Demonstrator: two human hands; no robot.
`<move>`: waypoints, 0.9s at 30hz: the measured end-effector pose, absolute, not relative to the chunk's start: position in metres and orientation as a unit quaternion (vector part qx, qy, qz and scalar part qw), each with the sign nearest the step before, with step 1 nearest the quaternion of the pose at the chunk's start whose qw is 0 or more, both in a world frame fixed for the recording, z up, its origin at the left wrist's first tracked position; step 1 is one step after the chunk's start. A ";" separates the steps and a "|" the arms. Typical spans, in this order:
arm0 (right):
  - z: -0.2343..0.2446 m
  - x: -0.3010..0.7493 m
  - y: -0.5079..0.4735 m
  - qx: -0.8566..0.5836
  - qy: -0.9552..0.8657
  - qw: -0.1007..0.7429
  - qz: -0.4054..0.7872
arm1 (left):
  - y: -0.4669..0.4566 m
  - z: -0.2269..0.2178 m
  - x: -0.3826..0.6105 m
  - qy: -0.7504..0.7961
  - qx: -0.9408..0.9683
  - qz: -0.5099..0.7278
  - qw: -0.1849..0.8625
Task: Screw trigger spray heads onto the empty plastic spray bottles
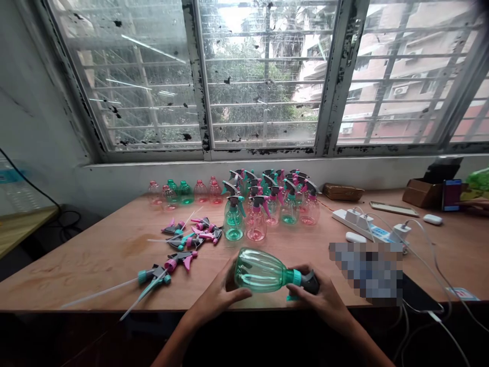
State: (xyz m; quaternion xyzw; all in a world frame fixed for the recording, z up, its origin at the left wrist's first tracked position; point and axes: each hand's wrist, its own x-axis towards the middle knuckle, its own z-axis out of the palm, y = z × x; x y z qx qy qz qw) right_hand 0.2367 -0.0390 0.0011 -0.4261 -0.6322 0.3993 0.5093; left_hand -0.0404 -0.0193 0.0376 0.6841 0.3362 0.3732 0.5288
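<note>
A clear green spray bottle (262, 270) lies sideways in the air just over the table's front edge, its base to the left. My left hand (225, 291) is wrapped round the base end. My right hand (318, 291) grips the grey and teal spray head (308, 281), which sits on the bottle's neck. Loose spray heads in pink, teal and grey (196, 233) lie in a pile left of centre, with a teal one (155, 276) nearer the front. Beyond my hands stand several green and pink bottles (255, 224) with spray heads on.
Bottles without heads (186, 192) stand at the back left. On the right are a white power strip (362, 224) with cables, a phone (420, 293), earphone cases (433, 219) and a cardboard box (423, 193). Part of another person's hand (477, 205) shows at the right edge.
</note>
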 end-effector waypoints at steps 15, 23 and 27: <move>0.005 0.243 -0.029 -0.381 -0.569 0.468 0.559 | -0.019 0.030 -0.041 0.323 0.731 0.348 0.491; 0.012 0.243 -0.031 -0.384 -0.569 0.462 0.562 | -0.020 0.029 -0.039 0.351 0.739 0.355 0.451; 0.014 0.244 -0.031 -0.388 -0.568 0.460 0.561 | -0.020 0.030 -0.039 0.356 0.724 0.357 0.470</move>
